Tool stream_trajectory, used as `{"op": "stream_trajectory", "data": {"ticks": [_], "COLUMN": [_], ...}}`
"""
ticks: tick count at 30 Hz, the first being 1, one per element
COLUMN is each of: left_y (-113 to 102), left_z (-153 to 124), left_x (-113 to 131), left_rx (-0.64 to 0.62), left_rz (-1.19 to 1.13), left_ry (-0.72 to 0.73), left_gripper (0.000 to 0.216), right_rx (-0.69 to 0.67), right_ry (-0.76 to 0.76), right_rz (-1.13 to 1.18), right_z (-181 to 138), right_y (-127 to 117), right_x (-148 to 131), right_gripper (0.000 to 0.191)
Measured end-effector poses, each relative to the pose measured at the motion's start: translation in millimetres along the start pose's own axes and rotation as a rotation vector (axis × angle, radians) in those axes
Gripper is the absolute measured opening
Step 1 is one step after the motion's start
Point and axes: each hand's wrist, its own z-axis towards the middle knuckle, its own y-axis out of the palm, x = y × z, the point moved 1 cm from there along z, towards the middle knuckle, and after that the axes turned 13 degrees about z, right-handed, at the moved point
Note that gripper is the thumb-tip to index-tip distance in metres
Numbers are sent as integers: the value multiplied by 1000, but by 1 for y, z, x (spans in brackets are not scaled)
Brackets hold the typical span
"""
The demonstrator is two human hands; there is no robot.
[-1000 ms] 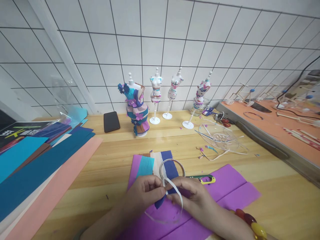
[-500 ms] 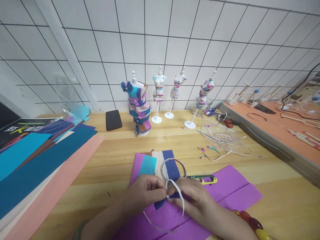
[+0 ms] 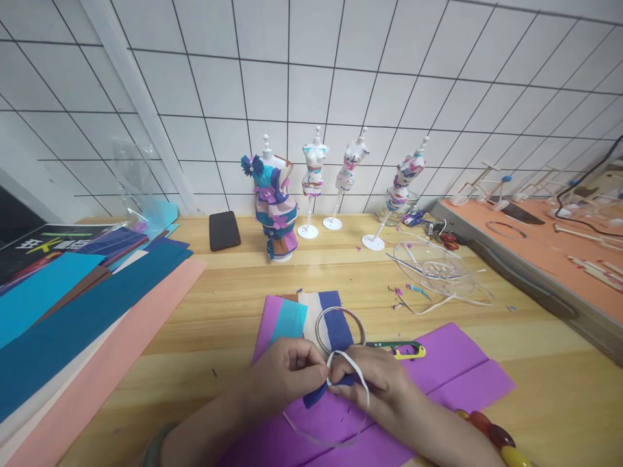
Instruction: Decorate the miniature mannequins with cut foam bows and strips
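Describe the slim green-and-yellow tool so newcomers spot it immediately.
On the pale wooden table, find the broad purple paper sheet. The slim green-and-yellow tool lies just beyond the right hand. Unlike the round silvery ring beside it, it has a bright yellow end.

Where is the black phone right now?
In the head view, the black phone lies left of centre on the wooden table, near the tiled wall, left of the dressed mannequin.
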Motion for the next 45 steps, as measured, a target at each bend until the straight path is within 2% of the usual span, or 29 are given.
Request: {"op": "stream_trajectory", "data": {"ticks": [4,9,14,21,28,31,37,42,45], "left_y": [1,2,2,6,7,7,7,5,4], "left_z": [-2,-5,-9,-14,-17,-18,-20,-21,-23], "left_x": [2,4,12,14,15,14,15,8,4], "left_rx": [65,141,259,437,653,726,743,693,678], "left_rz": [84,208,427,649,879,953,1123,1220,1236], "left_ry": [26,134,258,519,875,955,1114,1096,1146], "left_gripper": [13,10,14,17,17,19,16,11,10], "right_rx": [-21,-36,47,167,229,245,243,238,245], "right_ry": [7,38,40,141,221,230,200,165,129], "right_rz": [-3,4,27,99,148,176,235,224,210], "right_z": [0,0,1,0,2,2,2,3,3], "right_y": [-1,0,0,1,2,2,2,1,0], "right_x": [0,-4,-1,3,2,4,2,-2,-3], "right_gripper": [7,8,7,3,5,7,11,19,18]}}
